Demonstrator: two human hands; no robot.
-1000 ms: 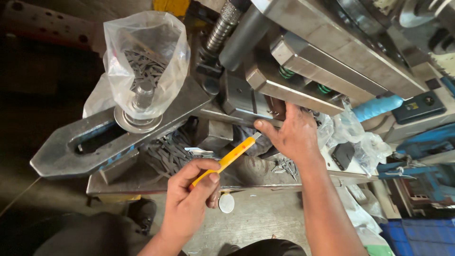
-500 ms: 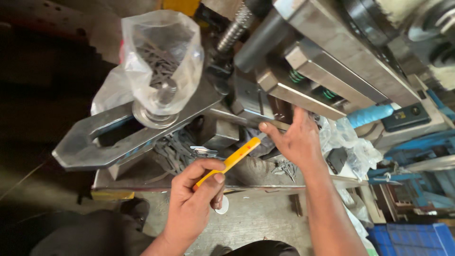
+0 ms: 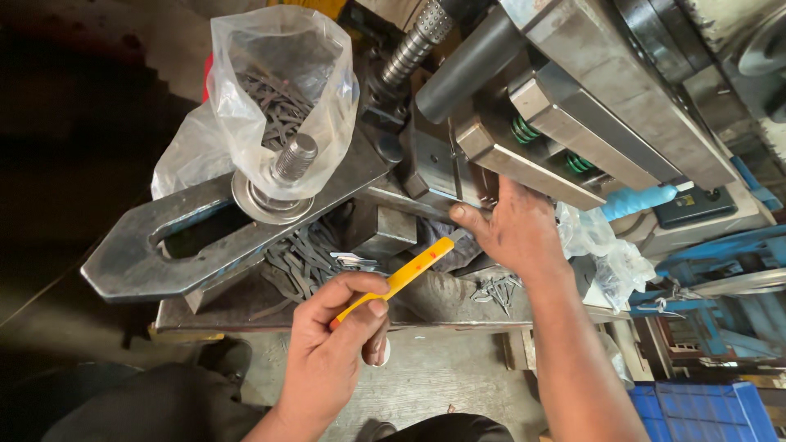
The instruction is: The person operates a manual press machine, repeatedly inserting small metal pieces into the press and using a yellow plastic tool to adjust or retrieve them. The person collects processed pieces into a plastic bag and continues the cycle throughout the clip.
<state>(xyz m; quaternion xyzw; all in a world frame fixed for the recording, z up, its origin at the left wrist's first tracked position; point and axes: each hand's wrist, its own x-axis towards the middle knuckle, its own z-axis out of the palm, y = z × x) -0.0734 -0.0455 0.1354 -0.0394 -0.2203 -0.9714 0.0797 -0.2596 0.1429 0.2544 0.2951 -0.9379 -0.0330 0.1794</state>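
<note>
Left hand [image 3: 332, 356] pinches a flat yellow plastic stick [image 3: 397, 281] (pointing toward two o'clock); right hand [image 3: 516, 229], fingers loosely spread, touches the greasy steel press block [image 3: 446, 164].

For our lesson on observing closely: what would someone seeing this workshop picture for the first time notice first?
First, the yellow stick in the middle, pinched in the left hand. Next, the right hand reaching under the big steel press at upper right. Then the clear bag of dark metal strips at upper left, set over a threaded bolt on a slotted clamp.
</note>
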